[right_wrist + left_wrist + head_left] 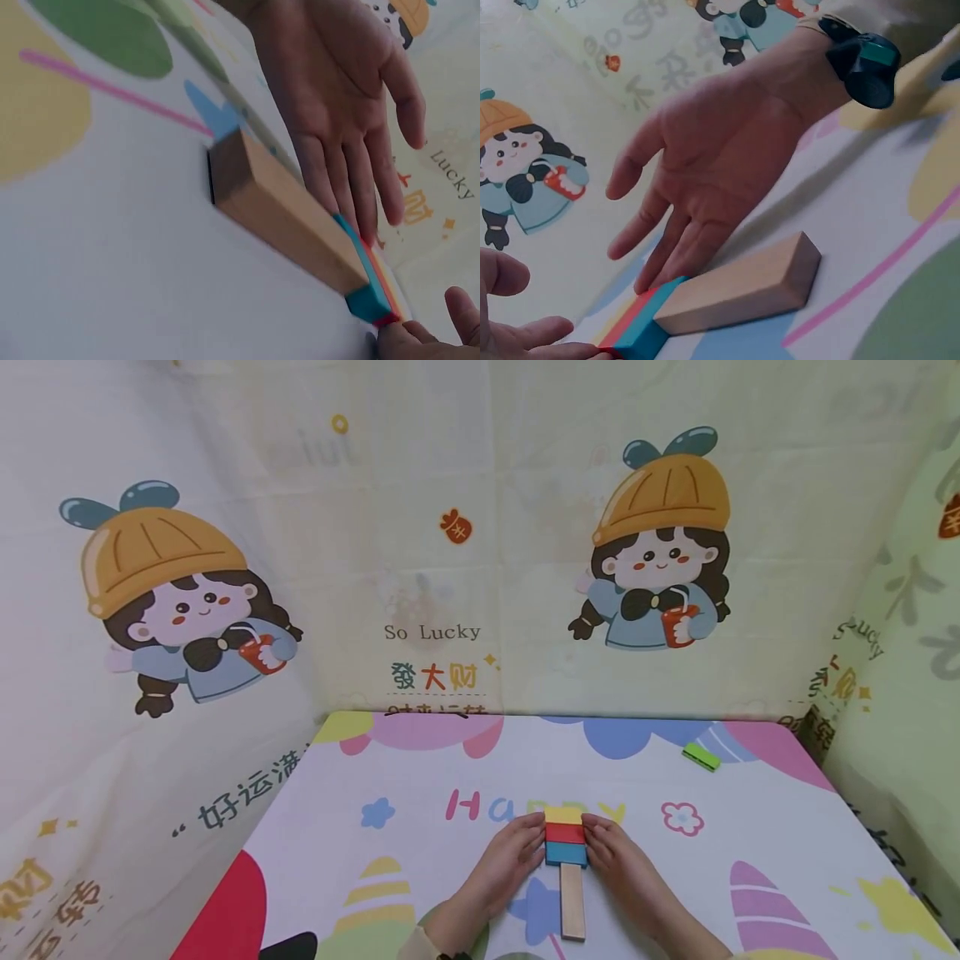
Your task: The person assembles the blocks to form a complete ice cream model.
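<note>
Yellow, red and blue blocks lie flush in a row on the table, yellow farthest away. A plain wooden block lies lengthwise, its far end against the blue one. My left hand lines the left side of the coloured row, its fingertips touching the blocks. Opposite it, my right hand touches the right ends. In the left wrist view the right palm faces the row, fingers nearly straight; the right wrist view shows the left palm likewise.
A green block lies toward the table's far right. The white tabletop carries printed shapes and letters. A patterned cloth hangs behind it and at both sides. Something black shows at the near left edge.
</note>
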A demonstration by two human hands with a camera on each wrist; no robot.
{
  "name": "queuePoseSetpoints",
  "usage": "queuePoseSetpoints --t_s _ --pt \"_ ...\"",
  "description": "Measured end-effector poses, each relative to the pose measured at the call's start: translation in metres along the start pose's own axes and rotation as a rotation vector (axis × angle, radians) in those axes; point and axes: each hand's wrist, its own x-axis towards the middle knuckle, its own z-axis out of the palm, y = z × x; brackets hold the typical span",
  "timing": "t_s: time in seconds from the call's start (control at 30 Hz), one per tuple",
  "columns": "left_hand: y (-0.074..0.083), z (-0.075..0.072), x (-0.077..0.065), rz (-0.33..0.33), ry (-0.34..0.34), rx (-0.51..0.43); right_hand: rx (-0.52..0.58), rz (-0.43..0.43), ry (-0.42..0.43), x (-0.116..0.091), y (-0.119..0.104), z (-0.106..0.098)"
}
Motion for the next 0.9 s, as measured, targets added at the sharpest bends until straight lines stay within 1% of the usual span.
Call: queuePoseSetpoints --t_s 0.03,0.1,0.13,0.17,0.2,0.27,0.3,0.37,0.4,0.43,0.5,0.57,0.67,0.77,0.83,0.9 --pt "-0.001 0.0 0.0 0.008 0.009 0.048 -0.012 -0.002 0.018 0.0 0.001 -0.002" --pt "-0.001 0.002 -0.003 0.025 0.024 0.184 -0.049 -0.016 0.052 0.001 0.001 -0.009" --pt "-0.002 0.003 -0.005 0.036 0.031 0.267 -0.068 -0.019 0.07 0.001 0.002 -0.014" --pt "-0.003 0.004 -0.007 0.054 0.022 0.388 -0.098 -0.033 0.088 0.002 0.002 -0.019" --pt "-0.003 0.005 -0.009 0.082 0.004 0.519 -0.125 -0.046 0.108 0.003 0.002 -0.026" --pt "-0.004 0.006 -0.013 0.167 -0.055 0.768 -0.197 -0.079 0.137 0.005 0.001 -0.041" --pt "-0.004 0.007 -0.014 0.219 -0.091 0.877 -0.256 -0.098 0.153 0.006 0.0 -0.049" --pt "-0.005 0.006 -0.015 0.317 -0.168 1.087 -0.424 -0.153 0.212 0.01 -0.003 -0.068" --pt "-0.005 0.006 -0.015 0.356 -0.199 1.155 -0.508 -0.165 0.238 0.012 -0.006 -0.077" --pt "-0.005 0.006 -0.014 0.379 -0.227 1.211 -0.589 -0.175 0.261 0.013 -0.008 -0.087" --pt "-0.005 0.004 -0.012 0.408 -0.28 1.3 -0.725 -0.166 0.305 0.015 -0.014 -0.105" --pt "-0.002 0.003 -0.01 0.414 -0.322 1.377 -0.786 -0.141 0.318 0.018 -0.021 -0.124" --pt "0.005 0.002 -0.006 0.397 -0.36 1.446 -0.817 -0.097 0.328 0.023 -0.032 -0.151" --pt "0.013 0.001 -0.003 0.376 -0.365 1.512 -0.816 -0.05 0.355 0.029 -0.044 -0.172" --pt "0.015 0.0 -0.003 0.364 -0.362 1.53 -0.802 -0.012 0.385 0.031 -0.05 -0.179" --pt "0.016 0.0 -0.003 0.354 -0.358 1.549 -0.788 0.006 0.411 0.034 -0.053 -0.184"
